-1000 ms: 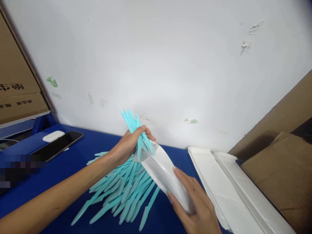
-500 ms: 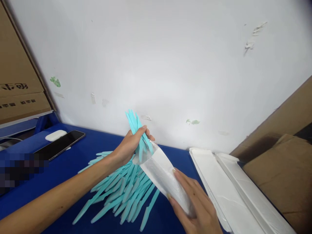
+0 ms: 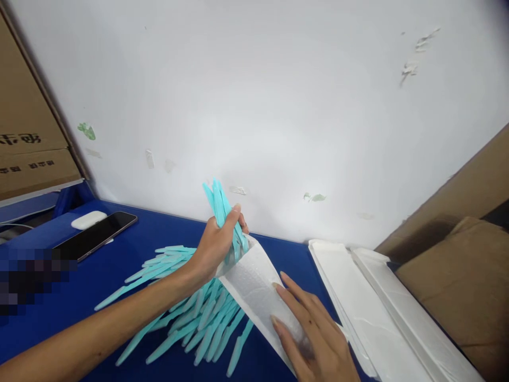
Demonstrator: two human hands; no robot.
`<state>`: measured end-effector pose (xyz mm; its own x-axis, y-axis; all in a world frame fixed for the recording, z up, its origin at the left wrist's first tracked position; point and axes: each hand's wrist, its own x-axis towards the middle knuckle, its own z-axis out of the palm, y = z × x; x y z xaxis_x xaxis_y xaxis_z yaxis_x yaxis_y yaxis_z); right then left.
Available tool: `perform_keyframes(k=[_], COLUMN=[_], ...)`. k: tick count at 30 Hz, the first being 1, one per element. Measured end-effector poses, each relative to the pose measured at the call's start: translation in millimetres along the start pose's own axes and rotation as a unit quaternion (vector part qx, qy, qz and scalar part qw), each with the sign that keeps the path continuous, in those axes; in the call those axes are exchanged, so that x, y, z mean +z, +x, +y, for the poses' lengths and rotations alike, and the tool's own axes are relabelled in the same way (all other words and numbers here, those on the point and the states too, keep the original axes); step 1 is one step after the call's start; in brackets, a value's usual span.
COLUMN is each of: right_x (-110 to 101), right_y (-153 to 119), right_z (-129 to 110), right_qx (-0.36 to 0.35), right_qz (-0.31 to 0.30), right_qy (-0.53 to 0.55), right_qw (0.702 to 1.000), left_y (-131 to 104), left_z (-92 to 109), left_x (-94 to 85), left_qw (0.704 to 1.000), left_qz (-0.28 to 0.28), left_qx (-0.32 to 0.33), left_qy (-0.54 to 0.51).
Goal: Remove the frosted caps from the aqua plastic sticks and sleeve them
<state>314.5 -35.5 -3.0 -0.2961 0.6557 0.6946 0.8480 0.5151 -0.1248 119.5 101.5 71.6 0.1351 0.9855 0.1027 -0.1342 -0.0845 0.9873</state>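
Note:
My left hand [image 3: 223, 233] is closed around a bundle of teal eyebrow razors [image 3: 218, 197], their thin handle ends pointing up and away. The lower ends of the bundle sit inside the mouth of a white padded envelope [image 3: 258, 276]. Over the envelope's lower part lies my right hand [image 3: 314, 329], fingers bent against it and holding it at a slant; its bottom end is hidden by that hand. Beneath my left forearm, a loose pile of more razors [image 3: 210, 318] with clear caps is spread on the blue table [image 3: 131, 244].
White padded envelopes [image 3: 358, 297] are stacked at the right, beside brown cardboard [image 3: 457, 281]. On the left are a phone [image 3: 99, 233], a white earbud case [image 3: 88, 219] and a cardboard box [image 3: 32, 116]. A white wall [image 3: 270, 106] stands behind the table.
The razor bundle sits slightly deeper in the envelope. My right fingers have spread, and the envelope looks flatter and wider. A razor at the pile's left now sticks out further.

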Motion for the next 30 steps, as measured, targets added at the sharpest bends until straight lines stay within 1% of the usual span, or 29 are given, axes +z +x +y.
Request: perform_keyframes(k=[4,7,10,14,16,18,20,23,25,27,30], right_x=[0,-4,-8,-11,-11,-12,-13,-13,-11,-8,-3], right_y=[1,2,4,8,9,10,11,13,13,13,14], right_z=[1,-2,-6,-11,-13,-14,-15,-18,-21,-25,-31], right_qx=[-0.008,0.012,0.045,0.067,0.074,0.088,0.106,0.129,0.140,0.157,0.199], right_qz=[0.028,0.067,0.098,0.134,0.150,0.165,0.182,0.206,0.220,0.238,0.273], right_qy=[0.012,0.042,0.067,0.082,0.086,0.088,0.091,0.098,0.107,0.123,0.155], right_qw=[0.999,0.997,0.992,0.985,0.982,0.978,0.973,0.965,0.960,0.950,0.928], left_y=[-15,-23,-25,-22,-21,-20,-22,-27,-30,-33,-34], left_z=[13,21,25,28,30,33,37,44,49,54,64], left_x=[7.4,9.1,6.4,0.3,-2.1,-3.7,-4.2,-3.9,-3.7,-4.1,-6.3], left_qw=[0.999,0.997,0.992,0.979,0.975,0.969,0.958,0.944,0.940,0.936,0.928], left_qz=[-0.042,-0.072,-0.093,-0.145,-0.162,-0.175,-0.200,-0.233,-0.236,-0.244,-0.266], left_qx=[-0.004,-0.017,-0.022,-0.014,0.007,0.048,0.078,0.093,0.104,0.095,0.041], left_qy=[-0.001,0.021,0.084,0.141,0.152,0.167,0.190,0.213,0.222,0.234,0.256])
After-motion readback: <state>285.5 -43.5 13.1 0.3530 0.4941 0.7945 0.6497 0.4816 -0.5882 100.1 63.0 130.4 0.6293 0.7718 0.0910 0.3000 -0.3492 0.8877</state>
